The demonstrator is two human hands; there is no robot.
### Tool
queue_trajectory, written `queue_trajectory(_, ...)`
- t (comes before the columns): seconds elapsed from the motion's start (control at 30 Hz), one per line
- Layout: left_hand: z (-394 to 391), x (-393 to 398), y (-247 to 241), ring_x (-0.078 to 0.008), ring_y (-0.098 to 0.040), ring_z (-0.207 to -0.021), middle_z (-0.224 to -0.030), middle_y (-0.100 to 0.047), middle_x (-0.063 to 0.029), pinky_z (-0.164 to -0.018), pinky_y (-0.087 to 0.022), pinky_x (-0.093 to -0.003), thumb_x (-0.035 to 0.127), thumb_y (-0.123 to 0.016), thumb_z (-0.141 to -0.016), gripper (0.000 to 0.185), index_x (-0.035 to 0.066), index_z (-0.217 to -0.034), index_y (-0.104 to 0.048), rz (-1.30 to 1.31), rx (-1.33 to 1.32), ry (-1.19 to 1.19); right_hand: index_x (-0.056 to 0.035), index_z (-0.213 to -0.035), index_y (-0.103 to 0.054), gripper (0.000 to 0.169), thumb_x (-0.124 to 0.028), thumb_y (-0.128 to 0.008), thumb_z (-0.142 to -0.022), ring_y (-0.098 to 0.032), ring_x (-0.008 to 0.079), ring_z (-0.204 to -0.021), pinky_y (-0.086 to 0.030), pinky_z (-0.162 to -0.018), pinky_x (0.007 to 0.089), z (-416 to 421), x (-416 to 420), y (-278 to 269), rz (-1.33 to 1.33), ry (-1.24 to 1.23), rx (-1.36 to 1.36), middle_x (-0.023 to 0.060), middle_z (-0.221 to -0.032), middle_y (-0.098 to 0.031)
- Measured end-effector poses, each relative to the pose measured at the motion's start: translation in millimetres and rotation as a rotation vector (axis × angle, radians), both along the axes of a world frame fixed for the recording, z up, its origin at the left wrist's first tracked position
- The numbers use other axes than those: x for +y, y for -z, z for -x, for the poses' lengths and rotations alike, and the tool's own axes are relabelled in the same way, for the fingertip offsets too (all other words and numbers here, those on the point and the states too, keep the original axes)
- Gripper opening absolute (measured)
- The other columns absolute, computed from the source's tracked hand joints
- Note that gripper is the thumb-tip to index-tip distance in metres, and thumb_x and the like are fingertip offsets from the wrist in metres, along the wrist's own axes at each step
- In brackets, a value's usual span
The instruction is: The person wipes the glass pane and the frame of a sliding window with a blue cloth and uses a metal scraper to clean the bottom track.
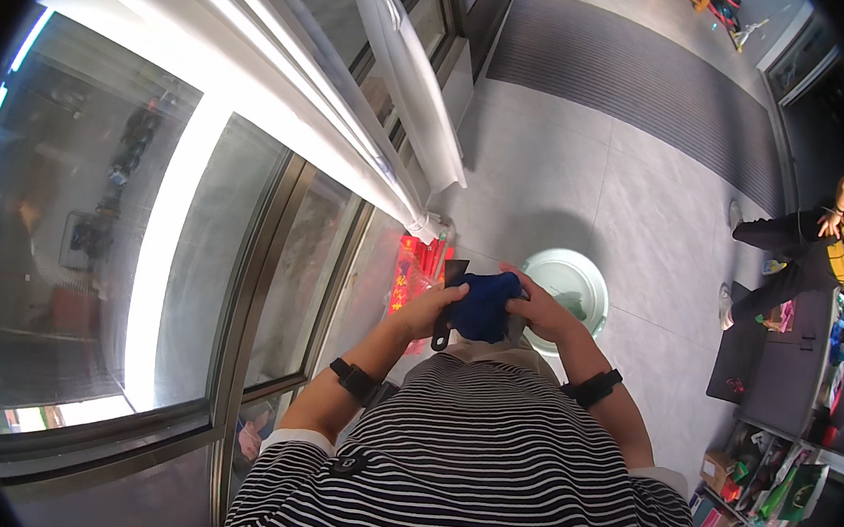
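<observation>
In front of my body, a bunched dark blue cloth [484, 307] is held between both hands. My left hand [429, 309] grips its left side, thumb on top. Along that same side runs a dark scraper-like tool [455, 270], its handle with a hanging hole pointing towards me; the left fingers cover its middle. My right hand [542, 308] has its fingers on the cloth's right edge and top corner. Below and to the right, a pale round basin [599, 283] stands on the floor, partly hidden by my right hand and forearm. Something greenish lies inside it, too unclear to name.
Framed glass windows [301, 268] and a tied white curtain [414, 90] line my left. Red boxes [414, 270] stand below the curtain. A dark ribbed mat [633, 86] covers floor ahead. At right, a seated person [793, 236] is near a cabinet [788, 378] and cluttered shelves [757, 473].
</observation>
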State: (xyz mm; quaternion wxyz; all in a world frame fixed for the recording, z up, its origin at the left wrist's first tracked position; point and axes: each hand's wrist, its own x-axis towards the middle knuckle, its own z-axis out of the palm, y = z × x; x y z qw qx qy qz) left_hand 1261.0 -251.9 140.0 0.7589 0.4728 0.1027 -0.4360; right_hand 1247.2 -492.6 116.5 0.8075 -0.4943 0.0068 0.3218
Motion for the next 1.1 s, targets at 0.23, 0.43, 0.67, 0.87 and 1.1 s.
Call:
queue_trajectory(0.23, -60.9, -12.8, 6.4, -0.0077, -0.049, -0.051, -0.074, -0.058, 0.0008, -0.047, -0.037, -0.0193, 0.046, -0.058, -0.093, 0.041, 0.007, -0.107, -0.058, 0.077, -0.017, 0.045, 0.0017, -0.136, -0.043, 0.054, -0.026, -0.058, -0.092, -0.06, 0.0263, -0.113, -0.048, -0.099, 0.0399, -28.2, -7.0, -2.5, -0.352, 0.158, 0.424, 0.0167, -0.127, -0.058)
queue_trajectory(0.43, -116.5, 1.0, 26.3, -0.0082, -0.053, -0.061, -0.092, -0.067, -0.0062, -0.05, -0.034, -0.0223, 0.04, -0.064, -0.091, 0.039, 0.006, -0.108, -0.064, -0.41, -0.192, 0.029, 0.0061, -0.125, -0.052, 0.042, -0.015, -0.057, -0.09, -0.066, 0.0276, -0.101, -0.054, -0.089, 0.0378, -98.6, -10.8, 2.8, -0.179, 0.235, 0.332, 0.0176, -0.117, -0.064)
queue_trajectory(0.67, -229.1, 12.4, 18.6, -0.0122, -0.064, -0.087, -0.111, -0.067, -0.002, -0.062, -0.044, -0.0261, 0.035, -0.054, -0.097, 0.036, 0.007, -0.119, -0.063, -0.548, -0.365, -0.135, 0.0062, -0.121, -0.056, 0.038, -0.016, -0.054, -0.09, -0.066, 0.0264, -0.099, -0.053, -0.087, 0.0364, -216.4, -63.4, 40.0, -0.257, 0.315, 0.345, 0.0166, -0.111, -0.067)
queue_trajectory(0.87, -407.0, -37.8, -37.0, -0.0133, -0.062, -0.103, -0.12, -0.063, -0.0023, -0.073, -0.046, -0.026, 0.042, -0.048, -0.1, 0.044, 0.01, -0.129, -0.056, -0.531, -0.514, -0.344, 0.004, -0.121, -0.056, 0.037, -0.016, -0.053, -0.091, -0.066, 0.0255, -0.096, -0.054, -0.085, 0.0349, -348.9, -105.2, 54.7, -0.185, 0.219, 0.386, 0.0158, -0.11, -0.067)
queue_trajectory(1.1, -620.2, -63.3, -88.0, -0.0236, -0.042, -0.132, -0.155, -0.022, -0.0111, -0.094, -0.046, -0.0362, 0.041, -0.051, -0.099, 0.059, 0.021, -0.15, -0.03, -0.404, -0.756, -0.906, 0.003, -0.123, -0.054, 0.038, -0.015, -0.052, -0.09, -0.066, 0.0266, -0.097, -0.054, -0.084, 0.0376, -473.1, -147.6, 49.5, -0.081, 0.056, 0.382, 0.0162, -0.11, -0.066)
